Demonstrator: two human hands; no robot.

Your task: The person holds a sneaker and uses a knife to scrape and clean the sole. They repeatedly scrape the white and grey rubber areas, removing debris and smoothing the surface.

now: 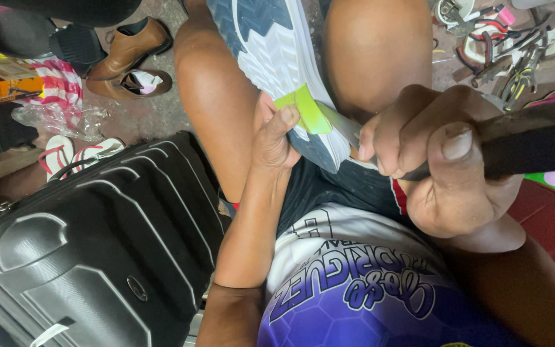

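I can't see the sneaker (277, 58) toe, cut off at the top edge; the knife (534, 144) handle's end runs off right.

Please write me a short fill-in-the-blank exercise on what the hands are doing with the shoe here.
1. The right hand grips the dark handle of a ____.
2. The left hand pinches a ____ tab at the shoe sole.
3. The shoe rests between the person's ____.
4. Beside the left arm lies a black ____.

Missing words: knife; yellow-green; knees; suitcase

Right grip (444, 160) fisted — left grip (274, 138) pinching.
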